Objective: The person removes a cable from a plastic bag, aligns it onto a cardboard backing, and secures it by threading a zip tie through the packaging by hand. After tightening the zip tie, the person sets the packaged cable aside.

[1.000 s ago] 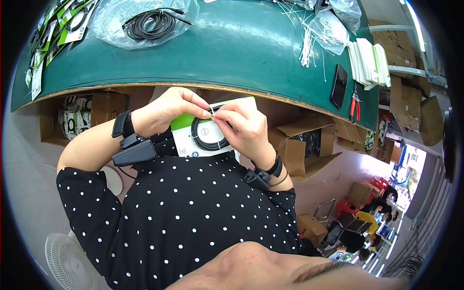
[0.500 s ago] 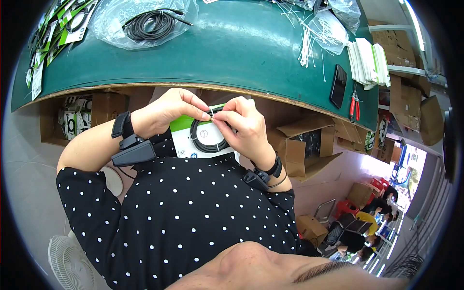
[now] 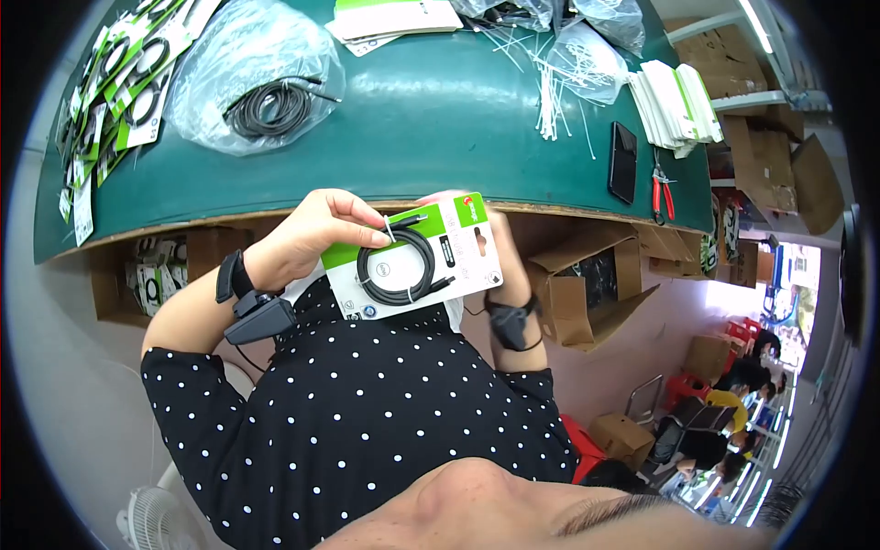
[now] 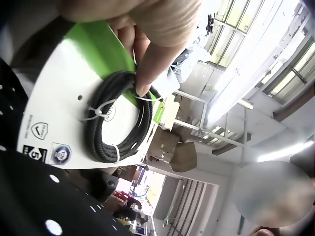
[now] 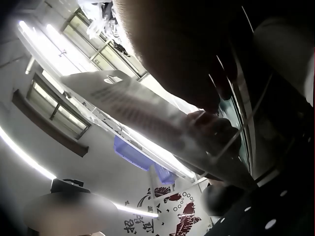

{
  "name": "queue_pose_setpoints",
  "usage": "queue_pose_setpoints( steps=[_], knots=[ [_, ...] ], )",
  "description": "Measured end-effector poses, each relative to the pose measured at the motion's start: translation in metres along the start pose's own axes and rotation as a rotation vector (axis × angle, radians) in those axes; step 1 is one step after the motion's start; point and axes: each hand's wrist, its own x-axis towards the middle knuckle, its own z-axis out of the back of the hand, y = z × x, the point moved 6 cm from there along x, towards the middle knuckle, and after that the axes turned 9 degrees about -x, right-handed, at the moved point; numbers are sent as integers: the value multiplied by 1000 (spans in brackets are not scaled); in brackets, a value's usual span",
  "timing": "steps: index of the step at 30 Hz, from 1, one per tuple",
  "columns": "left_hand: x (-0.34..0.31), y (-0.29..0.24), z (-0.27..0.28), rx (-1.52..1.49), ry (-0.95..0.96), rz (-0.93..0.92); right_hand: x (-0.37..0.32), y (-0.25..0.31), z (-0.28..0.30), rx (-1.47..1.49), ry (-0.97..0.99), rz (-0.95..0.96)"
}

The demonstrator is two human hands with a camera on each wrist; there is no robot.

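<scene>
My left hand (image 3: pixel 316 229) pinches the upper left part of a white and green packaging card (image 3: pixel 477 261), thumb in front. On the card lies a coiled black braided cable (image 4: pixel 98 132), bound with white cable ties, its two plug ends pointing right. The left thumb tip sits right by the upper tie (image 3: pixel 390 229). My right hand (image 3: pixel 506 247) is blurred at the card's right end, mostly hidden behind it. In the right wrist view its fingers are dark against the card's back, and I cannot tell how they lie.
On the green table (image 3: pixel 458 128) are a bag with coiled cable (image 3: pixel 270 108), packed cards (image 3: pixel 101 110), white cable ties (image 3: pixel 550 105), a phone (image 3: pixel 622 162), red-handled cutters (image 3: pixel 662 194) and stacked cards (image 3: pixel 674 105). An open carton (image 3: pixel 587 284) stands below the table edge.
My right hand has left the upper tie and gone behind the card's right end, uncovering the card's printed right side. The left hand keeps its pinch. The head view has shifted.
</scene>
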Motion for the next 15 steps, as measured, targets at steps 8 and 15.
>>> queue_pose_setpoints(
  steps=[8,15],
  knots=[
    [5,4,8,-32,3,6,-40,-51,-63,1102,59,-371],
    [4,2,11,-108,29,22,-47,-52,-64,1353,56,-527]
  ],
)
